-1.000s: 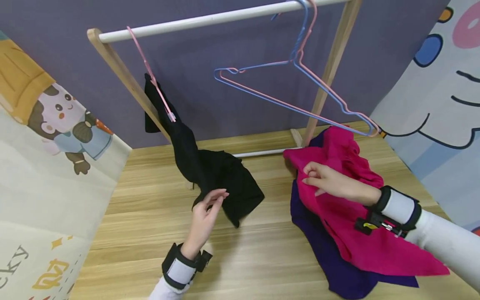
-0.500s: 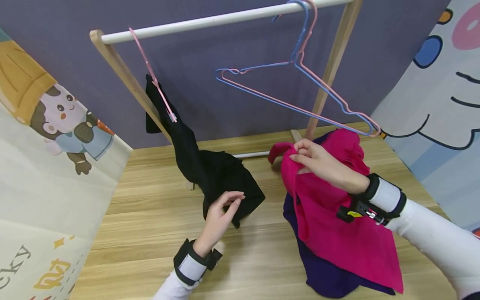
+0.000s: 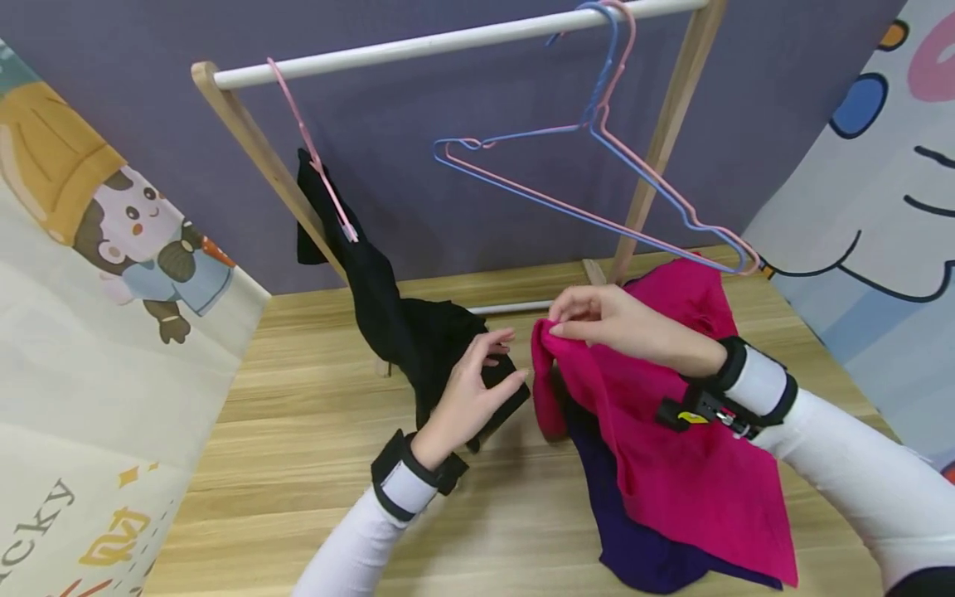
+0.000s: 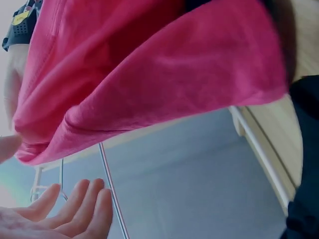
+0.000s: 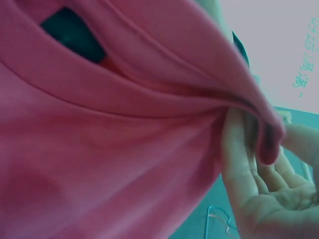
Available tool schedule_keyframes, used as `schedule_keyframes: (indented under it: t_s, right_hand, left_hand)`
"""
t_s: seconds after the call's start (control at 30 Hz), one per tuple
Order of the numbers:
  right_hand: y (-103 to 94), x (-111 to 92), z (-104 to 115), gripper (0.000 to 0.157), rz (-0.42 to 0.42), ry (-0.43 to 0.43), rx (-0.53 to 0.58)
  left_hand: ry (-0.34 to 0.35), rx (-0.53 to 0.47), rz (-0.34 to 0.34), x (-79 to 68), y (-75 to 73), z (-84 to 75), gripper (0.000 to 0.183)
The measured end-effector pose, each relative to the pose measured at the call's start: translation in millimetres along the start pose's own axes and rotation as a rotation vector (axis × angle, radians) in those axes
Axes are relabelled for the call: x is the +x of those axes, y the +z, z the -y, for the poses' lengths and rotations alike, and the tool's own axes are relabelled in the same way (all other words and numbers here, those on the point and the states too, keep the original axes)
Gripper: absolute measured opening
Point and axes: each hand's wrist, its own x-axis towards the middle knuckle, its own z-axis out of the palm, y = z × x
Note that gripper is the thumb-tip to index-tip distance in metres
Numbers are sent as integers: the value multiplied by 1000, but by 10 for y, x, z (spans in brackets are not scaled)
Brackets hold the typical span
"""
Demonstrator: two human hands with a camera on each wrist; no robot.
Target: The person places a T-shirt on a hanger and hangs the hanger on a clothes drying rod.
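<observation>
My right hand (image 3: pixel 622 325) pinches the shoulder edge of a bright pink T-shirt (image 3: pixel 694 464), lifting it into folds. The right wrist view shows the fabric (image 5: pixel 114 149) bunched between thumb and fingers, beside a neckline-like band. My left hand (image 3: pixel 472 390) is just left of the shirt, thumb and fingers spread with nothing between them. In the left wrist view its fingers (image 4: pixel 82 211) lie below the hanging pink cloth (image 4: pixel 164 79). A dark purple garment (image 3: pixel 642 547) lies partly hidden under the shirt.
A white rail (image 3: pixel 418 50) on wooden legs spans the back. A pink hanger (image 3: pixel 307 138) at its left carries a black garment (image 3: pixel 376 286) trailing onto the wooden surface (image 3: pixel 298 464). Blue (image 3: pixel 601 89) and pink hangers hang bare at right. Printed sheets flank both sides.
My right hand has pinched the pink shirt, raised its edge and drawn it left. My left hand has moved right and up towards the shirt, its fingers spreading.
</observation>
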Motion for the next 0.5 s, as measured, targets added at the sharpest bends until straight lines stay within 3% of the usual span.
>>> schedule_keyframes:
  t_s: [0.13, 0.33, 0.5]
  right_hand:
    - [61, -15, -7, 8, 38, -79, 20]
    - [114, -59, -22, 9, 39, -137, 45]
    - [165, -132, 3, 15, -37, -124, -44]
  left_hand:
    - [25, 17, 33, 98, 123, 103, 39]
    - [110, -34, 4, 157, 271, 338, 18]
    - [73, -89, 0, 169, 285, 344, 7]
